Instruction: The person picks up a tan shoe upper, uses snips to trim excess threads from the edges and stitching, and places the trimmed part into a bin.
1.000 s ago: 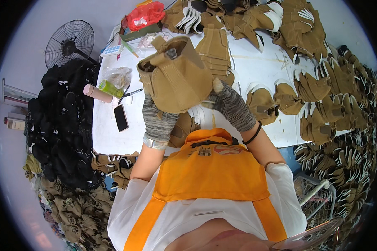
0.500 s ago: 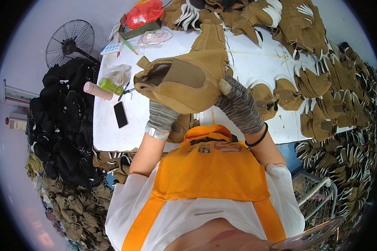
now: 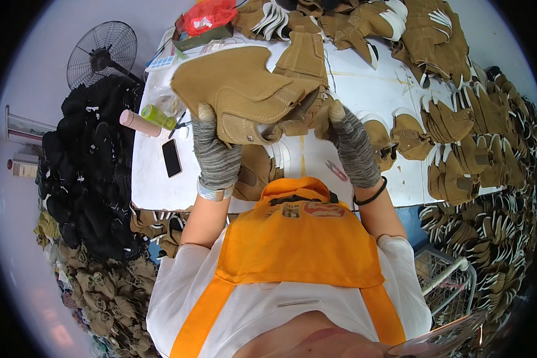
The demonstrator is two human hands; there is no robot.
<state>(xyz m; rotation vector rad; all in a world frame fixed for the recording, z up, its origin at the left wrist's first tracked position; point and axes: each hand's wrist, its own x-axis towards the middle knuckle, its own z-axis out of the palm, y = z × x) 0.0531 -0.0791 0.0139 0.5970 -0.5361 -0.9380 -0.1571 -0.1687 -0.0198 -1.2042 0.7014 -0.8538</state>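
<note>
A brown suede shoe upper is held up over the white table between my hands, its stitched side toward me and a strap at its lower edge. My left hand, in a grey knit glove with bare fingertips, grips its near left edge, thumb on the suede. My right hand, gloved alike, is closed on a brown flap at the upper's right end; the fingers behind it are hidden. Another brown upper lies just beyond. Below the left hand a further brown upper rests on the table, partly covered.
Pink-handled snips lie near my right wrist. To the left are a phone, a pink bottle and a green bottle. Brown uppers stack at right; black ones heap beside the table, under a fan.
The upper has been turned over, from its opening and dark inset to its stitched outer side. My left hand has come out from beneath it; my right hand has shifted slightly right.
</note>
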